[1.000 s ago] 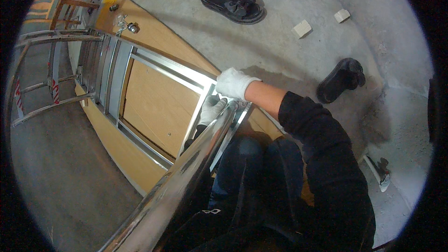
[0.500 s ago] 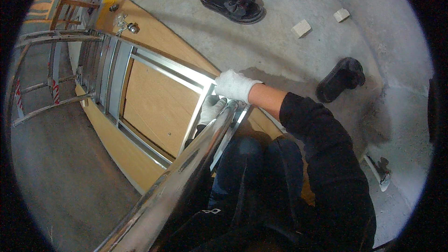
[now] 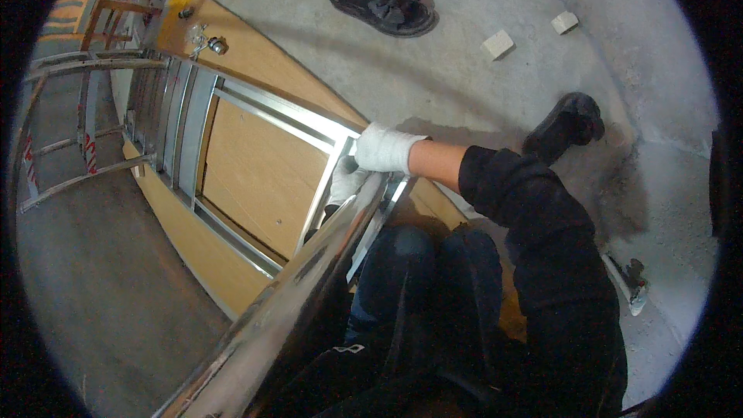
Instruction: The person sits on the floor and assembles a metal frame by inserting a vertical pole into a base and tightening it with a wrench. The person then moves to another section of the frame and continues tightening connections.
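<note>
A metal frame (image 3: 309, 121) of silvery channels lies on a wooden board. My right hand (image 3: 385, 148), in a white work glove, is closed over the frame's near corner, its fingertips hidden from view. Just below it, my left hand (image 3: 347, 183), also gloved, is closed at the crosspiece; what its fingers hold, if anything, is hidden. A broad, scuffed metal tube (image 3: 302, 286) slants up from the bottom edge in front of my left arm and ends just under my right hand.
The wooden board (image 3: 271, 51) rests on the concrete floor, with small metal fittings (image 3: 216, 46) at its far end. A metal ladder-like frame (image 3: 77, 147) and a wooden chair (image 3: 97, 11) stand left. Black slippers (image 3: 383, 8) and pale blocks (image 3: 498, 45) lie right, near the wall.
My right hand has dipped slightly and its wrist has shifted a little left. My left hand has edged left, now more covered by the right. The view has moved slightly.
</note>
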`<state>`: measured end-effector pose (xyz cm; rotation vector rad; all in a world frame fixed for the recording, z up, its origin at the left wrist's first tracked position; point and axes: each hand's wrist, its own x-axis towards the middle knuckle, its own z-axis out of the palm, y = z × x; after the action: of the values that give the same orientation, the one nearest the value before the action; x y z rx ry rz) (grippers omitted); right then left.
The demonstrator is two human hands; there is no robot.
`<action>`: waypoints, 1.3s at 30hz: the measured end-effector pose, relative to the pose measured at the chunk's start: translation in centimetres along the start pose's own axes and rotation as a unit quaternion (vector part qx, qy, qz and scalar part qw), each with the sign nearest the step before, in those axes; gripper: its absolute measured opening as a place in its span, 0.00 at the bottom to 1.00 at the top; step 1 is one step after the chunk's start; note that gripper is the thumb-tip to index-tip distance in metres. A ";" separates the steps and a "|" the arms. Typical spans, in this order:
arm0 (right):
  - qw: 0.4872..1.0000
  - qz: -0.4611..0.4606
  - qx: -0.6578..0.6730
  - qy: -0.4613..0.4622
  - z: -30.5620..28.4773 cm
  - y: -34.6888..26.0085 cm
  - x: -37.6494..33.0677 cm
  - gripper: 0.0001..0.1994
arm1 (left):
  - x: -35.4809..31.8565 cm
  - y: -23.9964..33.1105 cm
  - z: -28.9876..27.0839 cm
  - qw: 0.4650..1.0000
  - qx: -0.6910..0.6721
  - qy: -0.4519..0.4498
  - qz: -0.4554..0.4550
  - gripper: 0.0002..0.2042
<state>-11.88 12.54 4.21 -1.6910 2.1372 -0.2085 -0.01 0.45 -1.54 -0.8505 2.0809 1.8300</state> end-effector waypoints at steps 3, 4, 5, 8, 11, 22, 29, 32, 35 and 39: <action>0.994 0.078 0.080 0.001 -0.1 0.2 -0.4 0.10 | 0.0 0.3 0.2 0.997 0.075 0.013 -0.021 0.17; 0.981 0.137 0.140 -0.002 -0.4 -0.1 -0.5 0.11 | 0.0 0.4 0.2 0.994 0.100 0.017 -0.028 0.17; 0.961 0.194 0.199 -0.005 -0.9 -0.5 -0.8 0.12 | 0.2 -0.1 -0.1 0.996 0.089 0.007 -0.020 0.17; 0.929 0.250 0.272 0.004 0.4 -1.1 -0.3 0.12 | 0.5 -0.8 -1.2 0.998 0.053 -0.009 -0.013 0.16; 0.923 0.235 0.304 0.024 0.6 -0.5 -1.4 0.13 | -0.4 1.4 0.1 0.999 0.025 -0.002 -0.049 0.16; 0.975 0.110 0.173 0.085 0.2 2.1 -3.1 0.10 | -0.3 0.8 0.2 0.996 -0.008 0.019 -0.088 0.22; 0.992 0.080 0.077 0.067 -0.5 1.4 -2.4 0.09 | 0.1 -0.3 -0.1 0.995 -0.036 0.018 -0.090 0.22; 0.993 0.077 0.066 0.059 -0.6 1.3 -2.1 0.09 | 0.3 -0.7 -0.2 0.996 -0.028 0.016 -0.085 0.22; 0.990 0.091 0.088 0.058 -0.7 1.2 -1.9 0.09 | 0.1 -0.3 -0.1 0.996 -0.017 0.010 -0.086 0.22; 0.988 0.096 0.099 0.068 -0.6 0.8 -1.6 0.09 | 0.4 -0.6 -0.4 0.998 0.012 0.011 -0.069 0.20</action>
<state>-12.55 14.19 4.77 -1.3862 2.2776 -0.4753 0.13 -0.05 -2.17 -0.9852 1.9990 1.7297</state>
